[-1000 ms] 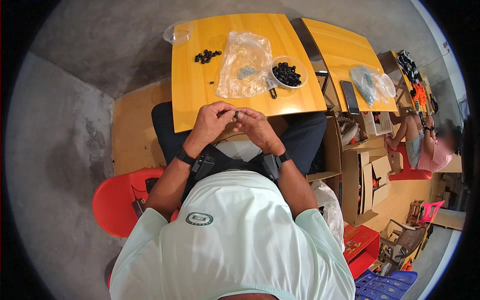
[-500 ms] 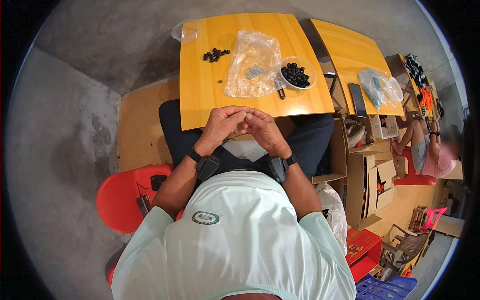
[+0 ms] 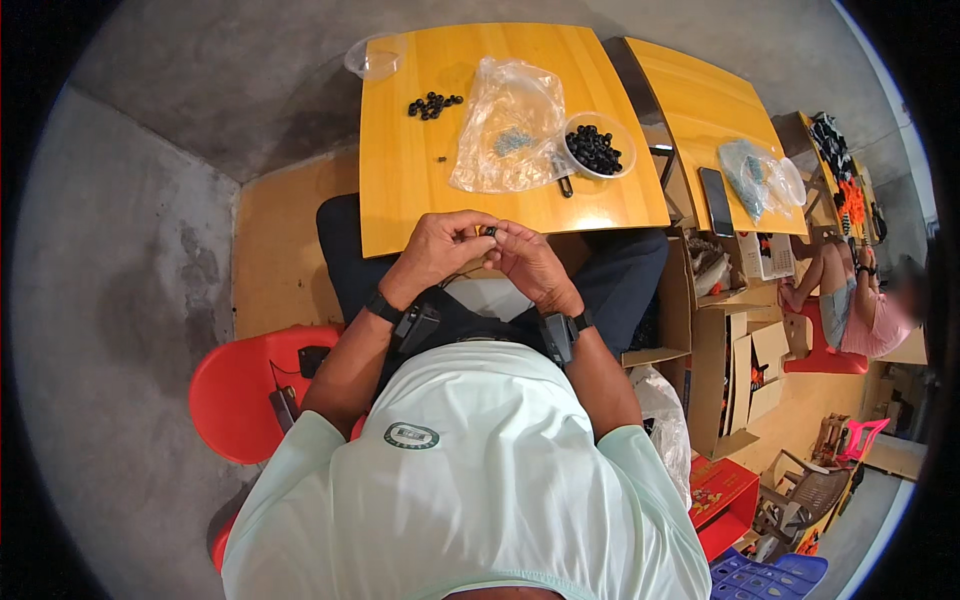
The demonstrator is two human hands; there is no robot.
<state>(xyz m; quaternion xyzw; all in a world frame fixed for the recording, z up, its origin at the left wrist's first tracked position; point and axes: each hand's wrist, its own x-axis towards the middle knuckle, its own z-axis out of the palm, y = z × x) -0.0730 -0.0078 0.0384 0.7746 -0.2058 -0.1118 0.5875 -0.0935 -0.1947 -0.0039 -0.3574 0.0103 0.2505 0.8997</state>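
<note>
Here, small black ring [image 3: 489, 231] pinched between fingertips of left hand [image 3: 440, 250] and right hand [image 3: 528, 262], at near table edge [image 3: 400, 215]. Both hands closed around it, touching. Long axis too small to tell. Bowl of black pieces [image 3: 596, 150] ahead-right of right hand; clear bag [image 3: 505, 135] straight ahead.

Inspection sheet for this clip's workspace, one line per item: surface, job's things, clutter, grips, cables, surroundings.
Surface: yellow table, bare wood in front of the hands.
Job's things: small black part pinched between both hands; loose black parts; bowl of black parts; clear bag of small pale pieces.
Clutter: empty clear cup at the far left corner.
Grips: left hand and right hand meet on the part at the table's near edge.
Cables: nothing seen.
Surroundings: red chair, cardboard boxes, second table, another person seated.
</note>
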